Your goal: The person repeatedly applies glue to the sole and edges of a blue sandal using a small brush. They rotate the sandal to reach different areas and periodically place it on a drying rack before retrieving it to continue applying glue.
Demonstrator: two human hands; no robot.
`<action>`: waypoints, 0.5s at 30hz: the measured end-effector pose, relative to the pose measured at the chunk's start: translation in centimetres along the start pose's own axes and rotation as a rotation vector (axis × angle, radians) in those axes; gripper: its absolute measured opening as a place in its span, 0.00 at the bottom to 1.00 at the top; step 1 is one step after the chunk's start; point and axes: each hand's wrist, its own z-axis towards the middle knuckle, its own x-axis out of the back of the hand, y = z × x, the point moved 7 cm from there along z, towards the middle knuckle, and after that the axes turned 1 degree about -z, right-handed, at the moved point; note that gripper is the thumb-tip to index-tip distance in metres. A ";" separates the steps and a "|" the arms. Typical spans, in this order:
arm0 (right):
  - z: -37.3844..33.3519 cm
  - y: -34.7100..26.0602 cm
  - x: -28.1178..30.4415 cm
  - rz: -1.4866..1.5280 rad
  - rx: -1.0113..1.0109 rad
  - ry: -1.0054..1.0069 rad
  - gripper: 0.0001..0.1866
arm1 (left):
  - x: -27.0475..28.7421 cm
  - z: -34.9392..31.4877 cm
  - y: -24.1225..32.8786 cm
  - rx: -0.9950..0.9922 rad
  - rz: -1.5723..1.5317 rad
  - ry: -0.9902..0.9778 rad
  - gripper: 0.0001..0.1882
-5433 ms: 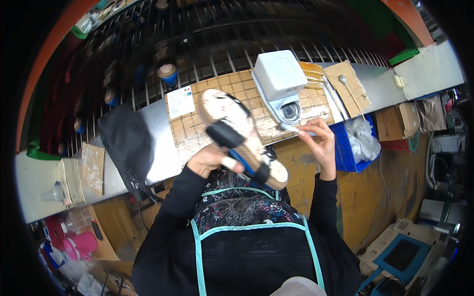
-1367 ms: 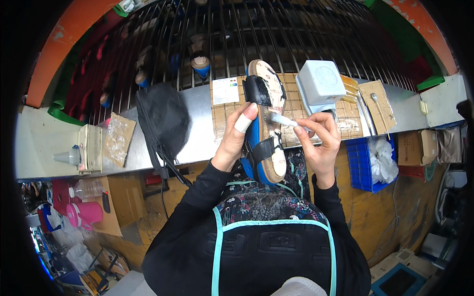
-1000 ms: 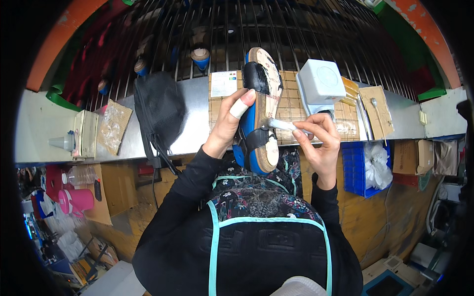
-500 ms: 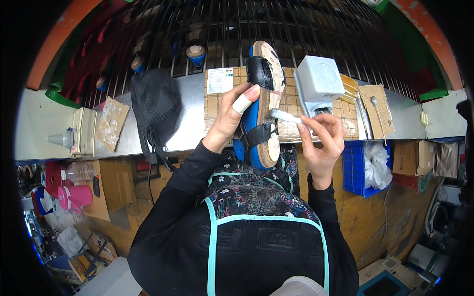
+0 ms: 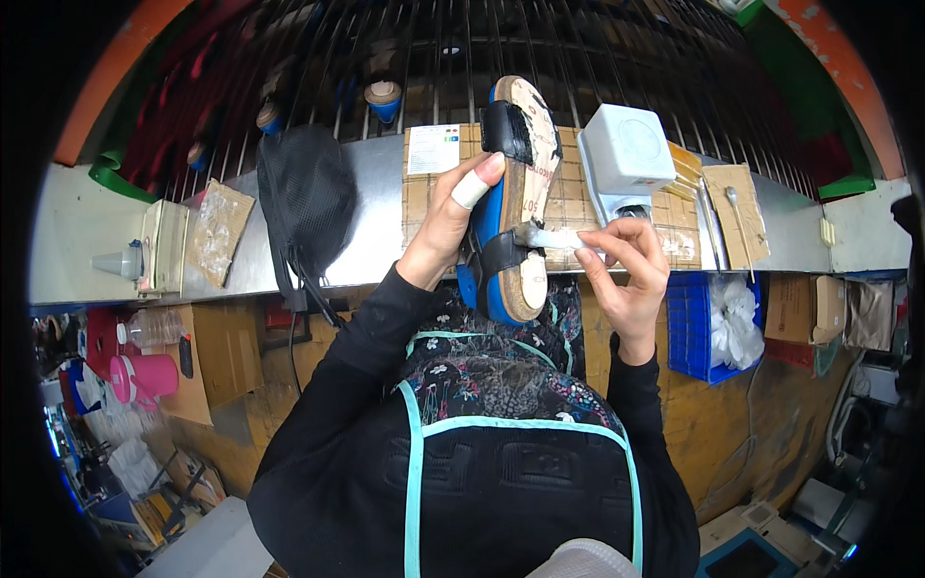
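Nearest, black sleeves and a teal-edged floral apron (image 5: 482, 385), forearms rising toward the tabletop. Right hand (image 5: 626, 275) pinching a slim white brush-like stick (image 5: 554, 237) between thumb and fingertips, its far end touching the footbed of the sandal just beside the lower black strap. Left hand (image 5: 451, 226) wrapped round the left edge of a blue-soled sandal with cork-coloured footbed and two black straps (image 5: 511, 197), a white bandage on the raised finger lying along the blue edge. Sandal held upright above the near edge of the tabletop, between the two hands, heel near, toe far.

Behind the sandal, a tan gridded cutting mat (image 5: 568, 197) on the grey metal tabletop (image 5: 376, 231), with a small white card (image 5: 434, 149) at its far left corner. Just right of the sandal, a white boxy machine (image 5: 626, 159) standing on the mat. Further right, a brown cardboard piece (image 5: 737, 197) with a thin metal tool lying on it. Left of the mat, a black mesh bag (image 5: 303, 193), then a clear plastic packet (image 5: 220, 231) and a pale box with a grey cone (image 5: 145, 260). Below the tabletop on the right, a blue plastic crate (image 5: 689, 323) holding white plastic bags. Farthest, a dark wire rack (image 5: 462, 48) with blue-and-tan spools.
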 end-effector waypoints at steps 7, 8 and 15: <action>-1.6 -0.6 -0.1 0.003 0.051 0.011 0.11 | 0.1 0.0 -0.2 0.040 -0.062 0.013 0.30; -1.5 -0.4 0.0 0.046 0.024 0.015 0.11 | 0.0 0.1 -0.2 0.038 -0.068 0.006 0.30; -0.8 -0.7 0.5 0.010 -0.002 0.070 0.10 | -0.5 0.1 0.0 0.027 -0.118 -0.035 0.30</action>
